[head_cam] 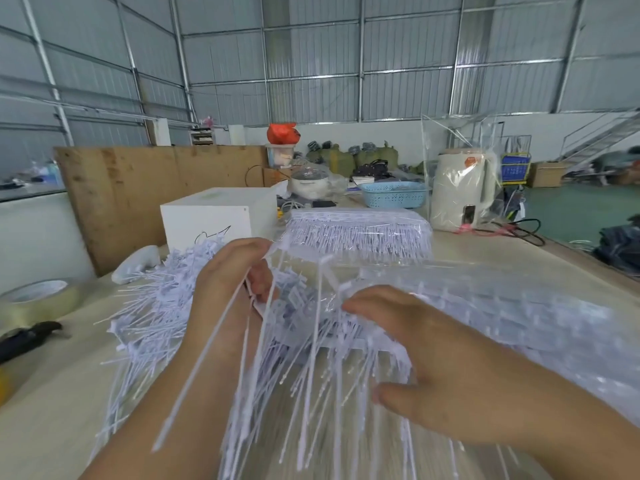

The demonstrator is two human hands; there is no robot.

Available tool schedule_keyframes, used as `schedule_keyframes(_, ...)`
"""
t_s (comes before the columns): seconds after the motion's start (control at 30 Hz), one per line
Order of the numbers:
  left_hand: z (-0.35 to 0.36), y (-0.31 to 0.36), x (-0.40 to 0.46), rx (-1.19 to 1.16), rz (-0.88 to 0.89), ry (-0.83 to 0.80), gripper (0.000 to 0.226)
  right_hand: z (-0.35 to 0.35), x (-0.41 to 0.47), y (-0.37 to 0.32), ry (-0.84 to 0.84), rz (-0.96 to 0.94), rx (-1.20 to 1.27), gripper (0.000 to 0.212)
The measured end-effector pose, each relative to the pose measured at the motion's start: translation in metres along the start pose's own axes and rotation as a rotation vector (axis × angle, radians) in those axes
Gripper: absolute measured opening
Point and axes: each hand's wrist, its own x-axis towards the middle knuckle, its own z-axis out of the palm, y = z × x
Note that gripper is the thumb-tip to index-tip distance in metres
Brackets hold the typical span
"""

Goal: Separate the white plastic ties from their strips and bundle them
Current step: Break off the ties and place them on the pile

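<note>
White plastic ties (221, 344) pinched in left hand (232, 271), long axes running from fingers down toward counter's (52, 427) near edge. Right hand (426, 344) presses, fingers spread, on strip (346, 341) at mid-counter. Risk: loose grip lets ties slip into loose pile (152, 306) near left edge, tangling.
</note>
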Motion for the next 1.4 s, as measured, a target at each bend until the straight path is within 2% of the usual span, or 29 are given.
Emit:
schedule_keyframes(0.07,0.000,0.007,0.009,0.128,-0.082,-0.037,0.062,0.001,0.002,0.002,-0.041,0.002,0.022,0.068)
schedule_keyframes(0.13,0.001,0.008,0.012,0.018,-0.175,-0.075,0.069,0.004,0.005,0.003,0.126,0.012,0.079,0.059)
schedule_keyframes(0.2,0.000,0.007,0.011,-0.158,-0.194,-0.117,0.069,0.008,0.008,0.006,0.295,0.073,0.058,0.057)
schedule_keyframes(0.23,-0.001,0.006,0.011,-0.200,-0.197,-0.120,0.067,0.010,0.009,0.005,0.335,0.116,0.038,0.061)
schedule_keyframes(0.3,0.004,0.007,0.012,-0.190,-0.199,-0.103,0.069,0.012,0.009,0.008,0.310,0.200,0.054,0.063)
schedule_keyframes(0.37,0.008,0.008,0.014,-0.144,-0.221,-0.077,0.073,0.013,0.009,0.009,0.248,0.206,0.132,0.042)
schedule_keyframes(0.43,0.009,0.007,0.011,-0.168,-0.203,-0.089,0.071,0.012,0.009,0.004,0.263,0.156,0.153,0.005)
schedule_keyframes(0.5,0.005,0.003,0.006,-0.177,-0.134,-0.092,0.059,0.011,0.010,0.001,0.351,0.108,0.163,0.026)
schedule_keyframes(0.53,0.001,-0.001,0.002,-0.130,-0.070,-0.071,0.045,0.008,0.010,-0.002,0.416,0.114,0.211,0.029)
schedule_keyframes(0.6,-0.002,-0.006,-0.007,0.073,0.099,-0.020,0.012,0.000,0.009,-0.002,0.543,0.135,0.192,0.035)
schedule_keyframes(0.63,-0.001,-0.007,-0.011,0.220,0.171,-0.016,0.004,-0.004,0.008,-0.001,0.599,0.141,0.121,0.038)
schedule_keyframes(0.67,0.000,-0.009,-0.014,0.361,0.233,-0.024,0.003,-0.009,0.007,0.001,0.639,0.153,0.028,0.041)
schedule_keyframes(0.73,0.005,-0.012,-0.019,0.538,0.321,-0.033,0.016,-0.018,0.006,0.002,0.689,0.162,-0.153,0.039)
schedule_keyframes(0.87,0.011,-0.008,-0.025,0.629,0.421,0.065,0.022,-0.028,0.001,-0.006,0.775,0.201,-0.376,0.018)
schedule_keyframes(0.93,0.009,-0.006,-0.026,0.670,0.495,0.121,0.019,-0.030,-0.002,-0.015,0.812,0.223,-0.459,0.025)
schedule_keyframes(1.03,0.004,-0.010,-0.022,0.894,0.529,0.121,0.022,-0.032,-0.004,-0.023,0.719,0.291,-0.538,0.032)
schedule_keyframes(1.13,0.001,-0.016,-0.018,1.078,0.506,0.058,0.014,-0.030,-0.001,-0.025,0.402,0.484,-0.638,0.030)
schedule_keyframes(1.17,0.001,-0.017,-0.018,1.109,0.502,0.040,0.011,-0.031,0.000,-0.025,0.319,0.529,-0.625,0.027)
schedule_keyframes(1.23,0.001,-0.018,-0.018,1.142,0.501,0.017,0.009,-0.034,0.000,-0.021,0.266,0.566,-0.521,0.017)
schedule_keyframes(1.27,0.002,-0.018,-0.019,1.149,0.506,0.012,0.010,-0.035,-0.001,-0.019,0.239,0.570,-0.481,0.022)
schedule_keyframes(1.33,0.003,-0.018,-0.021,1.152,0.520,-0.002,0.011,-0.037,-0.004,-0.015,0.159,0.541,-0.437,0.052)
schedule_keyframes(1.4,0.005,-0.019,-0.024,1.159,0.512,-0.011,0.010,-0.036,-0.005,-0.016,0.248,0.480,-0.367,0.074)
